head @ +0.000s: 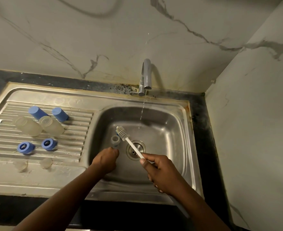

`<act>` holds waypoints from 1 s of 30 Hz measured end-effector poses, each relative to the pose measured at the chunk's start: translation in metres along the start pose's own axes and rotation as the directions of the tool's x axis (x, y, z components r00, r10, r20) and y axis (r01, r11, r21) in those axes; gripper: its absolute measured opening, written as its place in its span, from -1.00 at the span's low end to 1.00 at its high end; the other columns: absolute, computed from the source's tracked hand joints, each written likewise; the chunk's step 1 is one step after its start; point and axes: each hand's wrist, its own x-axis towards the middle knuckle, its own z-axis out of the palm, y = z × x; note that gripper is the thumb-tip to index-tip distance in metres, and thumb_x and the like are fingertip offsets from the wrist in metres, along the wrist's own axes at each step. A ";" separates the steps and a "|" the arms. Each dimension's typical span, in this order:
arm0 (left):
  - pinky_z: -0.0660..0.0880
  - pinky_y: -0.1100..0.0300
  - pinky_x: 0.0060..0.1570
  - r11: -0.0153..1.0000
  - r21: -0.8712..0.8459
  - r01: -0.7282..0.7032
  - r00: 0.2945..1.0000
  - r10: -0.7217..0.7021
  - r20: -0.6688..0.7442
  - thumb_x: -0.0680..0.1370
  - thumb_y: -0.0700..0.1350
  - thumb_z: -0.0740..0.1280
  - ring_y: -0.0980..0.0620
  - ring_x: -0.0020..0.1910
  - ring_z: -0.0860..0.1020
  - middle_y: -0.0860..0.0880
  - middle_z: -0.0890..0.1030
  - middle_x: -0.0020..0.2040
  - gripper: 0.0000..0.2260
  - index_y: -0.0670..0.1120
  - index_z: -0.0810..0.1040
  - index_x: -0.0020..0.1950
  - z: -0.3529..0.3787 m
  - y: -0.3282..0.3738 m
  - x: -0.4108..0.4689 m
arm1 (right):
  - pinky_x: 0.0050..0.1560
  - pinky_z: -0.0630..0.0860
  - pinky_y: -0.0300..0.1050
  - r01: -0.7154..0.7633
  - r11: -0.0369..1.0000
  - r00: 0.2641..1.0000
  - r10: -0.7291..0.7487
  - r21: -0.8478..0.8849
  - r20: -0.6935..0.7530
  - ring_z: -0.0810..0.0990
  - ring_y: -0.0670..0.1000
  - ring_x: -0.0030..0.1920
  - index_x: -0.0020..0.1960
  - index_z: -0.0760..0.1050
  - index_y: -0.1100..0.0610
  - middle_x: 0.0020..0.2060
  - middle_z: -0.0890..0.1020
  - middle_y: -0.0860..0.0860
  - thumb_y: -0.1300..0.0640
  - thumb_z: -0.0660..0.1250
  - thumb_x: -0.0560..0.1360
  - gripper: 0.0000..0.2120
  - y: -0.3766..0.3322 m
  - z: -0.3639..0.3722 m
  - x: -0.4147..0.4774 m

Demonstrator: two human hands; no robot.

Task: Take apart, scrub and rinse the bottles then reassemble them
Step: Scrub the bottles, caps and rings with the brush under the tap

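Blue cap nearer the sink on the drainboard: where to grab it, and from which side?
Pinch the blue cap across its cylindrical wall, coming down from above. It lies tipped on the drainboard ribs with its flat closed end up-left and both long sides exposed. The clear bottle lies close at its front-left.

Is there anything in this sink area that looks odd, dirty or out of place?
Yes: dark specks spread over the counter at the foot of the tap, like mould, and an orange, rust-like stain marks the right rim of the sink. Also, the water stream falls with nothing held under it.
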 end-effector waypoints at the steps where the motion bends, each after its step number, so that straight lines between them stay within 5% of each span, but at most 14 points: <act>1: 0.57 0.04 0.11 1.000 -0.016 0.005 0.999 -0.005 -0.033 0.54 -0.19 0.36 -0.19 0.15 0.66 -0.15 0.66 0.15 -0.83 -0.12 0.61 0.12 -0.006 -0.001 -0.003 | -0.48 0.33 -0.36 0.003 1.000 1.000 -0.003 -0.001 0.001 0.42 -0.18 -0.56 0.40 0.58 -0.16 -0.52 0.49 -0.10 -0.04 0.29 0.69 -0.70 -0.005 0.001 0.000; 11: 0.51 0.18 -0.20 0.930 -0.366 -0.031 0.918 -0.119 -0.380 0.53 -0.09 0.50 0.00 -0.19 0.66 0.00 0.71 -0.15 -0.94 0.00 0.73 -0.02 -0.049 -0.049 -0.055 | -0.50 0.32 -0.22 0.027 1.000 0.999 -0.027 0.014 0.024 0.35 -0.09 -0.53 0.24 0.64 -0.22 -0.48 0.45 -0.05 -0.04 0.26 0.71 -0.78 -0.055 0.014 0.010; 15: 0.60 0.16 -0.19 0.841 -0.539 -0.049 0.883 -0.216 -0.417 0.55 -0.07 0.53 0.17 -0.20 0.65 0.12 0.70 -0.14 -0.95 0.07 0.72 -0.04 -0.062 -0.079 -0.075 | -0.51 0.32 -0.20 0.061 0.998 0.998 -0.061 0.015 0.033 0.34 -0.09 -0.54 0.23 0.64 -0.22 -0.48 0.45 -0.05 -0.05 0.25 0.71 -0.78 -0.068 0.030 0.020; 19: 0.47 0.31 -0.25 0.782 -0.623 -0.020 0.825 -0.339 -0.452 0.55 -0.05 0.54 0.22 -0.22 0.64 0.10 0.71 -0.16 -0.95 0.01 0.72 -0.03 -0.069 -0.108 -0.084 | -0.51 0.31 -0.21 0.081 0.996 0.994 -0.083 0.032 0.065 0.34 -0.10 -0.54 0.16 0.66 -0.15 -0.43 0.46 0.01 -0.06 0.24 0.71 -0.79 -0.074 0.049 0.033; 23: 0.59 0.12 -0.19 0.753 -0.658 -0.008 0.762 -0.421 -0.492 0.54 -0.08 0.55 0.13 -0.24 0.65 0.11 0.69 -0.26 -0.92 0.01 0.70 -0.14 -0.080 -0.136 -0.088 | -0.52 0.33 -0.24 0.075 0.997 0.996 -0.076 0.027 0.040 0.36 -0.10 -0.56 0.26 0.63 -0.20 -0.44 0.48 0.01 -0.05 0.26 0.70 -0.78 -0.078 0.068 0.046; 30: 0.47 0.05 -0.28 0.743 -0.667 0.055 0.581 -0.567 -0.584 0.44 0.09 0.61 0.01 -0.25 0.56 0.07 0.58 -0.26 -0.69 0.00 0.52 -0.15 -0.099 -0.170 -0.095 | -0.52 0.35 -0.25 0.049 0.999 0.999 -0.050 0.023 0.017 0.38 -0.13 -0.56 0.30 0.62 -0.18 -0.49 0.48 -0.05 -0.08 0.27 0.70 -0.77 -0.084 0.083 0.059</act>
